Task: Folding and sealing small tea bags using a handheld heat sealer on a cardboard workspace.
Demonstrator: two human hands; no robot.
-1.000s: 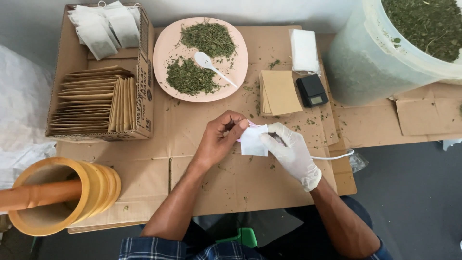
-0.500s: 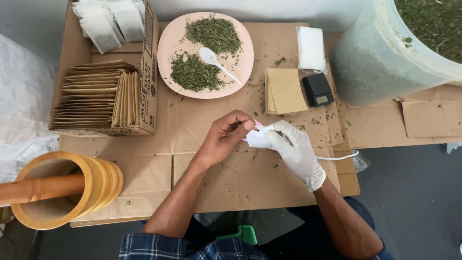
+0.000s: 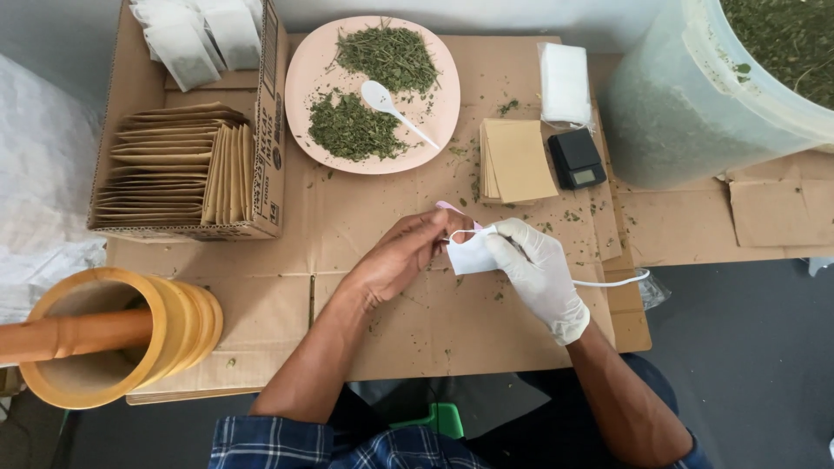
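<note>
**Sachet pinched between our two hands above the cardboard**

Sachet (image 3: 470, 254), small and white, sits between our hands over the middle of the cardboard sheet (image 3: 417, 321), and only part of it shows: our gloved right hand (image 3: 537, 271) covers its right side, and our bare left hand (image 3: 407, 256) hides its left edge. We cannot tell whether it holds anything. A thin white string (image 3: 460, 233) loops at its top, and a pink tag (image 3: 452, 208) peeps out behind the left fingers, mostly hidden. A white cord (image 3: 612, 282) runs out from under the gloved hand; its near end is covered.

The left hand is curled, thumb and fingertips closed on the string at the sachet's top corner. The right hand, in a white glove, grips the sachet from the right with fingers bent over it. Both forearms reach in from the bottom edge, elbows cut off.

Farther off, the big tub (image 3: 695, 95) of dried herb is cropped at the corner, and the wooden mortar (image 3: 122, 339) is cropped on the left.
</note>
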